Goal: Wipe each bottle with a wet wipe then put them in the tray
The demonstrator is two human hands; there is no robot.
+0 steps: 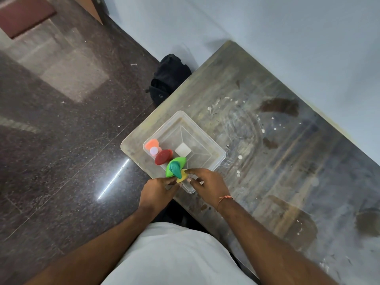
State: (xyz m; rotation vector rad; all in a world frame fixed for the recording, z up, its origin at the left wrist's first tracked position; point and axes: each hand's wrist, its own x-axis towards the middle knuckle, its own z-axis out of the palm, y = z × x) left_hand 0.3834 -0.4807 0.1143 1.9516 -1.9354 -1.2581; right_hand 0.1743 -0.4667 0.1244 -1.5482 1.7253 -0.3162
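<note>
On the stained table (257, 112) sits the clear tray (213, 150), already holding orange, red and green bottles. I have both hands at its near corner: left hand (157, 188) and right hand (207, 179) both pinch the yellow bottle (183, 176). I'd lower it upright beside the green bottle (174, 166) without tipping its neighbours. No label is readable.

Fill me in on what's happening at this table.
A person stands over a clear tray at the table's near corner. Both hands, left and right, are at a yellow bottle by the tray's near corner; how firm each grip is cannot be told. An orange bottle, a red one and a green one already stand in the tray. No wipe shows.
</note>
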